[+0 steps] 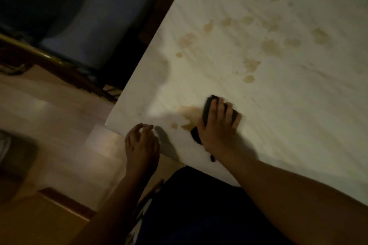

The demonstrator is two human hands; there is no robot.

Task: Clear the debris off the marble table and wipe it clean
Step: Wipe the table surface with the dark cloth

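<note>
Marble table (298,125), pale, glossy: wiping step in hand, no loose debris visible. Brown splotches (270,46) scattered over far surface, well apart from your hands; brown puddle (191,112) touching cloth. Your right hand (217,125) presses dark crumpled cloth (208,105) flat near front edge, fingers spread, not clenched. Your left hand (142,141) loose, empty, at its near corner. Next, likely: sweep cloth through puddle, then reach far splotches.

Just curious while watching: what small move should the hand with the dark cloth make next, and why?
Probably slide the dark cloth under the right hand leftward across the brown puddle beside it: that stain is nearest, and more brown spots wait farther up the marble table.
</note>
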